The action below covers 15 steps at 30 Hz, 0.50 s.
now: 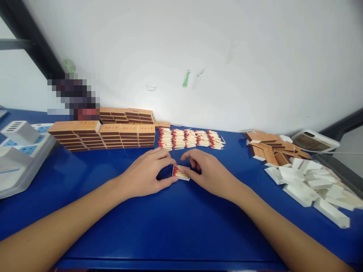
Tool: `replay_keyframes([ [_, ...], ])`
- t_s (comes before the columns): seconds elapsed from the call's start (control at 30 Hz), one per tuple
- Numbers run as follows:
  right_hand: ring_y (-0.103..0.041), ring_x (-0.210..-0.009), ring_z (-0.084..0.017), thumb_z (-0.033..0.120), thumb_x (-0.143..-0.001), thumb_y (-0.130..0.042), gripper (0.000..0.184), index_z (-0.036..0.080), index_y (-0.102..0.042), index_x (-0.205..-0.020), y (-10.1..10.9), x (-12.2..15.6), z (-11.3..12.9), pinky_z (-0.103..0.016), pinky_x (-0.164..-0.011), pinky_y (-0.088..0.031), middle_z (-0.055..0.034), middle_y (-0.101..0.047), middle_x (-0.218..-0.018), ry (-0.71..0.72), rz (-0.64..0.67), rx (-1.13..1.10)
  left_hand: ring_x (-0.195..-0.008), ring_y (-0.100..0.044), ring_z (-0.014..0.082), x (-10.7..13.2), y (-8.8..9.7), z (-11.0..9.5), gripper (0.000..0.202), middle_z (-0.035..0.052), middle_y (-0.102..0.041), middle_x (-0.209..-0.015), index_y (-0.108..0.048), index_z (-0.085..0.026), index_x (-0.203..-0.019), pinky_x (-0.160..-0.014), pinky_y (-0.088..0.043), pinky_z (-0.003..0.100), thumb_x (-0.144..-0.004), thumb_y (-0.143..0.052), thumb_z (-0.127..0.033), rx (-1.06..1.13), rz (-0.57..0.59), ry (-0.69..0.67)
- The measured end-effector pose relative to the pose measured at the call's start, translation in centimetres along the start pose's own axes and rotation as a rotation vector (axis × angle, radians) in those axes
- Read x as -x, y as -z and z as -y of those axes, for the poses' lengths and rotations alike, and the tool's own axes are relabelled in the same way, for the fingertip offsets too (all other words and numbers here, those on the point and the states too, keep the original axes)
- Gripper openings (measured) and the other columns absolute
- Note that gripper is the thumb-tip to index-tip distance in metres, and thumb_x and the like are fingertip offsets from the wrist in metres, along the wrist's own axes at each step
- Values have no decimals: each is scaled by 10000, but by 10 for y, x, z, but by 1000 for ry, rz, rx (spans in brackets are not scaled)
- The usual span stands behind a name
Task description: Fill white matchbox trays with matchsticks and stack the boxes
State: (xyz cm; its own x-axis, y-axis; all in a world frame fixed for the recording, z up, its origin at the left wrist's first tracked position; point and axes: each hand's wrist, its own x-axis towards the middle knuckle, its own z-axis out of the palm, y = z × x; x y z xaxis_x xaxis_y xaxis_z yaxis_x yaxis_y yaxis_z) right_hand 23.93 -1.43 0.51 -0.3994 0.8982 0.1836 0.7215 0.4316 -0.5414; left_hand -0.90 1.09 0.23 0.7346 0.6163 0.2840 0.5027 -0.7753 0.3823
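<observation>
On the blue table a small white matchbox tray [185, 178] lies filled with red-tipped matches [179, 172]. My left hand [147, 170] grips its left end between thumb and forefinger. From the other side, my right hand [210, 172] reaches in with its thumb over the matches at the tray's right end. The right forefinger is bent and apart from the thumb, and the other fingers curl under. Several piles of loose matches [190, 138] lie in a row just behind my hands.
Matchboxes stand in neat stacks [119, 136] at the left, beside a white power strip [25, 166]. To the right are heaps of brown matchbox sleeves [266, 147] and white trays [309, 181], with a phone [314, 140] behind. A white wall [198, 45] closes off the back.
</observation>
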Motion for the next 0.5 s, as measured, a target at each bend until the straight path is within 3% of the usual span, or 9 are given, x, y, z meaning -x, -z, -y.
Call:
replay_keyframes([
  [0.1, -541, -692, -151, 380, -994, -672, 171, 215, -704, -1028, 6, -6, -1, -284, -641, -418, -2, -613, -814, 24, -33, -37, -1056, -634, 244, -1, 0, 1, 281, 66, -678, -1128, -701, -213, -1171, -934, -525, 403, -993, -683, -430, 5, -18, 6],
  [0.2, -544, -640, -149, 407, -1010, -622, 253, 200, -712, -898, 22, -33, -3, -275, -601, -410, 7, -614, -707, -109, -106, -31, -1035, -642, 242, -1, 0, 1, 240, 59, -685, -1107, -698, -216, -1140, -925, -529, 402, -989, -687, -402, 23, -40, 23],
  [0.27, -597, -655, -154, 395, -1014, -604, 267, 189, -724, -894, 33, -65, -2, -271, -610, -426, -9, -677, -718, -275, -116, 66, -1021, -647, 241, -1, 0, 3, 230, 57, -689, -1085, -696, -218, -1134, -901, -534, 392, -979, -699, -388, 42, -52, 38],
  [0.37, -692, -810, -205, 356, -985, -646, 236, 167, -745, -885, 40, -122, 1, -288, -708, -467, -79, -771, -855, -354, -146, 159, -1021, -650, 241, -1, 1, 9, 248, 55, -688, -1083, -694, -224, -1138, -891, -537, 388, -960, -732, -393, 59, -74, 59],
  [0.43, -731, -860, -257, 381, -950, -696, 259, 137, -760, -889, 34, -158, 4, -312, -735, -493, -144, -798, -914, -417, -116, 192, -1005, -649, 237, 0, 2, 15, 249, 55, -683, -1071, -693, -218, -1124, -878, -540, 386, -958, -738, -399, 66, -86, 79],
  [0.5, -751, -961, -308, 396, -911, -743, 314, 100, -768, -1015, 21, -183, 5, -338, -777, -521, -216, -799, -1076, -470, -106, 215, -970, -648, 226, 0, 2, 19, 252, 51, -678, -1055, -694, -216, -1113, -848, -542, 376, -953, -745, -404, 82, -97, 103],
])
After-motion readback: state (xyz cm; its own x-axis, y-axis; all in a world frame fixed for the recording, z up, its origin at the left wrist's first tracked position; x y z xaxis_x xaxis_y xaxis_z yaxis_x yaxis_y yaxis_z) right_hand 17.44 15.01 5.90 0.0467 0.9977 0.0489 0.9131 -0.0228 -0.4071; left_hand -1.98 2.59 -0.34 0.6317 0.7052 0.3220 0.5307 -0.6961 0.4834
